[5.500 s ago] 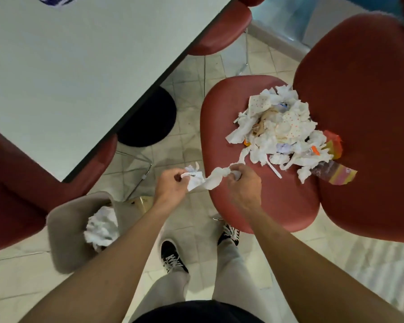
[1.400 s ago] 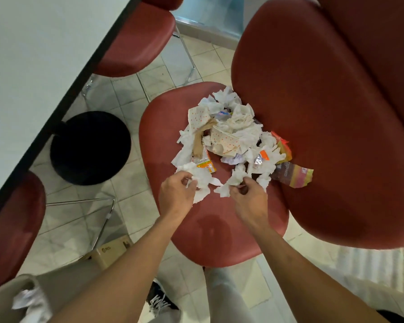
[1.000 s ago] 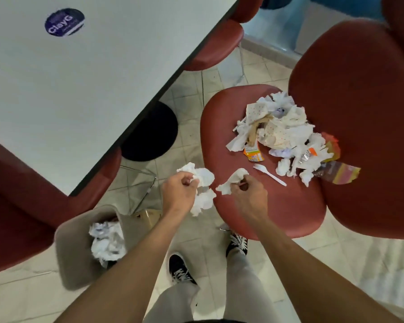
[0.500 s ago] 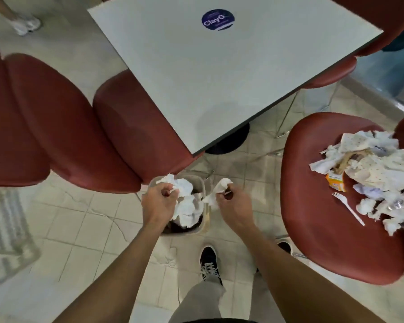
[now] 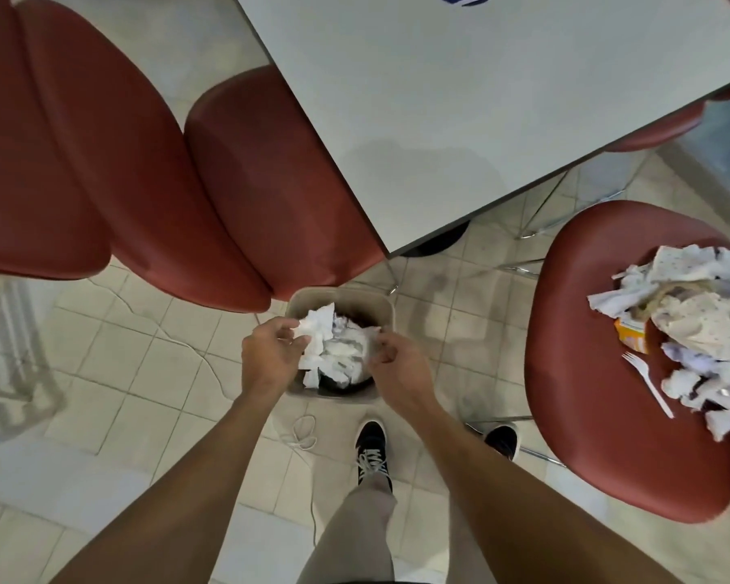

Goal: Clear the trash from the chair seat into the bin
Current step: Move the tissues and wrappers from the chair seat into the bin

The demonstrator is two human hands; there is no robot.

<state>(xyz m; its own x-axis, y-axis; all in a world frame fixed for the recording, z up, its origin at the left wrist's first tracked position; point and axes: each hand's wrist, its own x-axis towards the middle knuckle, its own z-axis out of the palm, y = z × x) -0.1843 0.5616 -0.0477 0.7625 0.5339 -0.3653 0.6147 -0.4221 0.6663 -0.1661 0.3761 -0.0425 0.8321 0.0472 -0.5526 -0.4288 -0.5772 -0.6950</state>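
The beige bin (image 5: 383,303) stands on the floor, holding crumpled white paper (image 5: 341,359). Both my hands are just above its opening. My left hand (image 5: 270,357) pinches the edge of a crumpled white tissue (image 5: 318,328) that hangs over the bin. My right hand (image 5: 393,366), its fingers curled, holds a smaller tissue piece (image 5: 371,337) at the bin's right rim. At the right, the red chair seat (image 5: 586,373) carries a pile of tissues and wrappers (image 5: 692,314), an orange carton (image 5: 631,335) and a white plastic fork (image 5: 647,383).
A white table (image 5: 460,120) overhangs the floor behind the bin. Two red chairs (image 5: 152,183) stand at the left, close to the bin's far rim. My feet in black shoes (image 5: 371,451) are on the tiled floor beside a white cord (image 5: 304,432).
I turned from the chair to the bin with tissue in both hands. Over the last half second both hands have come down closer to the bin's opening.
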